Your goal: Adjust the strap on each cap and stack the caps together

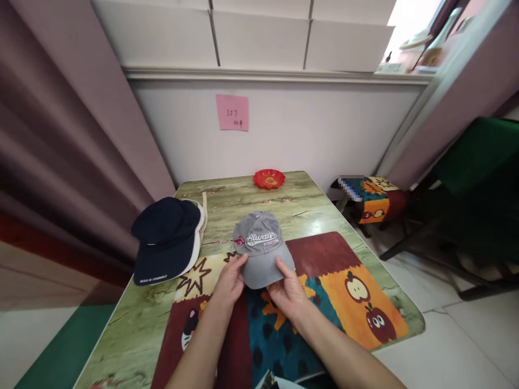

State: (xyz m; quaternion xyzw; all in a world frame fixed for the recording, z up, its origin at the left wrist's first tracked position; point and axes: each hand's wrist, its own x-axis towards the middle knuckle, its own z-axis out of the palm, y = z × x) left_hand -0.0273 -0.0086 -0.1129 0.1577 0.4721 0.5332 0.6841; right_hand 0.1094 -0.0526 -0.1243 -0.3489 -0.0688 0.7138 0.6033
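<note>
A grey baseball cap (263,251) with white "Always" lettering is held upright over the patterned mat, its brim towards me. My left hand (232,278) grips the brim's left side, thumb on top. On the right side of the brim, my right hand (288,289) has its thumb on top and its fingers underneath. The far back of the cap is hidden. To the left, a navy cap (166,237) lies on a white one (198,237), stacked at the table's left edge.
The wood-patterned table (227,202) carries a colourful mat (365,292) and a red scalloped dish (269,179) near the wall. A pink note (232,112) is on the wall. A stool with a patterned cover (375,197) and a dark chair (466,216) stand right; curtains (89,124) hang left.
</note>
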